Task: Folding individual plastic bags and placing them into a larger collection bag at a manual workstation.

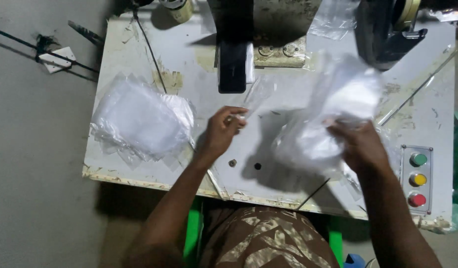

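My left hand (220, 133) has its fingers pressed together, pinching the lower end of a single clear plastic bag (255, 99) whose far end reaches just under the dark machine head (234, 67). My right hand (360, 146) grips a loose bundle of clear bags (333, 114); the fingers are buried in the film, so I think they are curled shut on it, though blur hides the tips. Between my two hands lies bare white surface (268, 173) with room to move. Well to the left, a stack of clear bags (142, 119) sits near the surface's left edge. By the right edge, a button panel (416, 178) carries green, yellow and red buttons, close beside my right wrist.
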